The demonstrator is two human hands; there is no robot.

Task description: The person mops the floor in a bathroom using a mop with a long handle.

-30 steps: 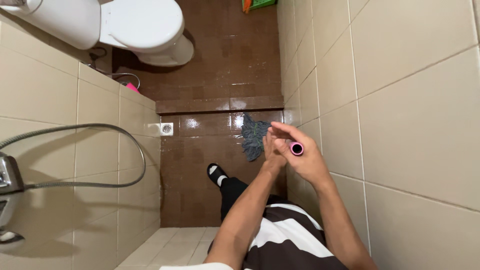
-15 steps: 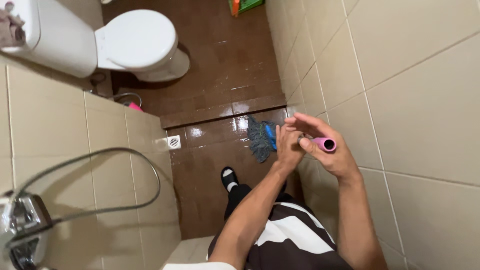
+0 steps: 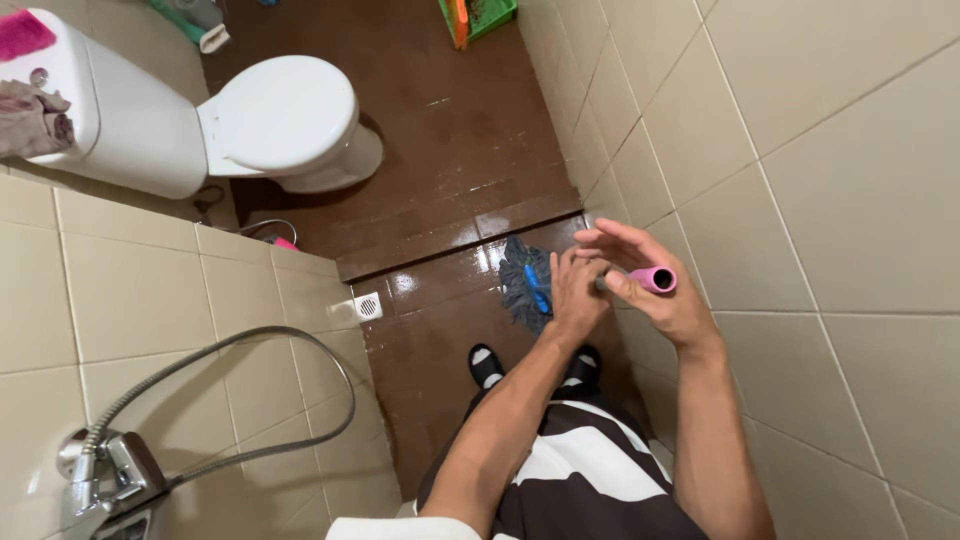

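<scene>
Hands are working together on a mop handle (image 3: 652,279), seen end-on as a pink cap, close to the beige tiled wall (image 3: 800,200) on the right. The right hand (image 3: 655,290) is grasping the handle just below the cap, with its fingers (image 3: 612,238) partly spread over the top. The left hand (image 3: 578,292) is wrapping around the shaft directly beneath, touching the right hand; whether it is fully clenched cannot be told, since the shaft is hidden behind it.

The mop head (image 3: 527,283), grey-blue strands with a blue fitting, is resting on the wet brown floor (image 3: 440,190), just below the raised floor step and near the right wall. Two feet in dark sandals (image 3: 487,365) are standing just behind it.

A white toilet (image 3: 285,125) is standing at the far left of the floor, well apart from the mop. A shower hose (image 3: 250,345) is hanging along the left tiled partition, and a small floor-level drain cover (image 3: 368,306) is sitting at that partition's base.

Hazards, as a judgement: the floor is showing a glossy wet film, so sandals could be slipping during a push. The handle end is sitting very near the wall, so knuckles could be striking tile. The spread right fingers could be letting the handle twist.
</scene>
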